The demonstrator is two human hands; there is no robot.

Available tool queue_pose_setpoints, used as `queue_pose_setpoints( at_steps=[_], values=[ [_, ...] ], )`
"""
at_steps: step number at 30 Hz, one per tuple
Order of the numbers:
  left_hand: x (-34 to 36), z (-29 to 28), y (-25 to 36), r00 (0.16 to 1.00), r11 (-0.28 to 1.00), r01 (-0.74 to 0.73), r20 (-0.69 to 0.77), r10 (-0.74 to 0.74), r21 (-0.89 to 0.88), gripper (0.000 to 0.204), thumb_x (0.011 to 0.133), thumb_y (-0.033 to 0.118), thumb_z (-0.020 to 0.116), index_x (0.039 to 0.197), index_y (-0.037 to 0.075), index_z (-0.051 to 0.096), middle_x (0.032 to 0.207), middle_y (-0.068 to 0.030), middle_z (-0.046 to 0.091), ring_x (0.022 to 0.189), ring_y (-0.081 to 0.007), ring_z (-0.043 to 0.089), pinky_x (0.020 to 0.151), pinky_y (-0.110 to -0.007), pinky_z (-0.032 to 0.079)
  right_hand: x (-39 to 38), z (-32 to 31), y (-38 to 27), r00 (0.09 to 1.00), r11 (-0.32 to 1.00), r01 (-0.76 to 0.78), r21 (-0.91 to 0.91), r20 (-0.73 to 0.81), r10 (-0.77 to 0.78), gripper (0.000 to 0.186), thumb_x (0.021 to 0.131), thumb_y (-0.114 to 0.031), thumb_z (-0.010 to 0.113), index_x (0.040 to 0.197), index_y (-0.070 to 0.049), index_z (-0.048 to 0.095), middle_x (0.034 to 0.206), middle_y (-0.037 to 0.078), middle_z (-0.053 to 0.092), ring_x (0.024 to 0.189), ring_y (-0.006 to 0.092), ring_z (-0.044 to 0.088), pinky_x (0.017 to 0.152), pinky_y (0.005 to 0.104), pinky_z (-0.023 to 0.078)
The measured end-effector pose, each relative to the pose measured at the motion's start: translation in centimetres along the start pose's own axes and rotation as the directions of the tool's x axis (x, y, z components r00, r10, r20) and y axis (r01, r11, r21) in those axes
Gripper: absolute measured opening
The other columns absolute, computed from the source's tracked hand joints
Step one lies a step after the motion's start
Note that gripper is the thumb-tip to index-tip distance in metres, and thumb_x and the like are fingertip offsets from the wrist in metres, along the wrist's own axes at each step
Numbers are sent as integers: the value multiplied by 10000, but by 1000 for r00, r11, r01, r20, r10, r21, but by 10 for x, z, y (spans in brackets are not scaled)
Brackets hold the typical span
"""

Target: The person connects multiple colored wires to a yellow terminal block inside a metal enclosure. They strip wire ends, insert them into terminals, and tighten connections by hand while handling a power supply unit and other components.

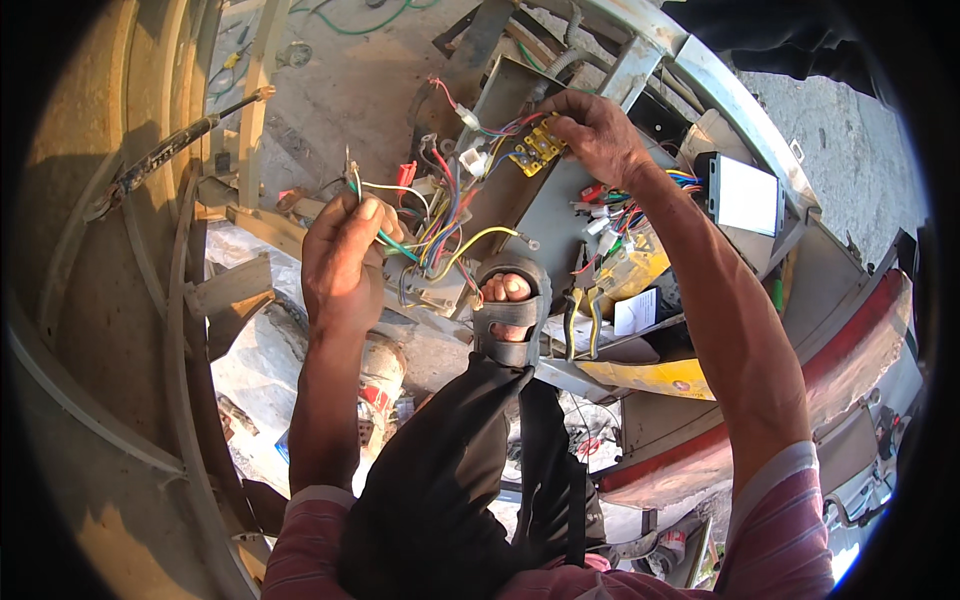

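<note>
My left hand (345, 250) is pinched on thin wires (395, 245), green and white among them, at left of centre. A bundle of coloured wires (448, 225) with white plug connectors (474, 160) and a red connector (405, 180) hangs between my hands. My right hand (600, 135) grips a yellow terminal block (535, 150) with wires on it, over a grey metal plate (548, 210). Below the bundle, my sandalled foot (507, 310) rests among the parts.
At right lie more wires with connectors (620, 215), a silver box (745, 195), yellow-handled pliers (594, 325) and a yellow panel (640, 377). A curved metal rail (745, 120) crosses the top right. Wooden-coloured framing (150, 90) fills the left side; a red-edged panel (850, 330) lies far right.
</note>
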State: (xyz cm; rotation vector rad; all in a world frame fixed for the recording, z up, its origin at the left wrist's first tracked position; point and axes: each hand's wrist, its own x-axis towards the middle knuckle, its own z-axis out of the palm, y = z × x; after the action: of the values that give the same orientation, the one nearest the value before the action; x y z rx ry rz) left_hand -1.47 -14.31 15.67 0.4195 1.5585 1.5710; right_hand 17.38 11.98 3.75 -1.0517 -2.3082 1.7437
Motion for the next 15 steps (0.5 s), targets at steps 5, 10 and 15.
queue_pose_setpoints(
  at_steps=[5, 10, 15],
  values=[
    [0, 11, 11, 999, 999, -34, 25, 33, 11, 228, 1059, 203, 619, 957, 0, 643, 893, -70, 618, 877, -170, 583, 858, -324, 450, -2, 3, -2, 999, 997, -31, 75, -33, 34, 387, 930, -286, 601, 1158, -6, 740, 942, 104, 754, 814, 172, 709, 780, 333, 576],
    [14, 17, 6, 999, 999, -33, -12, 33, 28, 246, 1073, 216, 616, 951, 4, 642, 883, -67, 614, 860, -172, 589, 844, -335, 466, -3, 4, -5, 997, 994, -29, 105, -70, 36, 380, 912, -286, 613, 1132, -8, 753, 892, 103, 751, 774, 178, 701, 773, 343, 561],
    [20, 13, 1, 998, 998, -55, 36, 53, 43, 259, 1087, 224, 579, 985, -7, 631, 930, -108, 607, 885, -207, 580, 870, -375, 490, -2, 0, -7, 999, 999, -46, 27, 5, 46, 392, 947, -262, 588, 1220, -14, 721, 1043, 88, 761, 893, 155, 729, 796, 310, 616]
  ],
)
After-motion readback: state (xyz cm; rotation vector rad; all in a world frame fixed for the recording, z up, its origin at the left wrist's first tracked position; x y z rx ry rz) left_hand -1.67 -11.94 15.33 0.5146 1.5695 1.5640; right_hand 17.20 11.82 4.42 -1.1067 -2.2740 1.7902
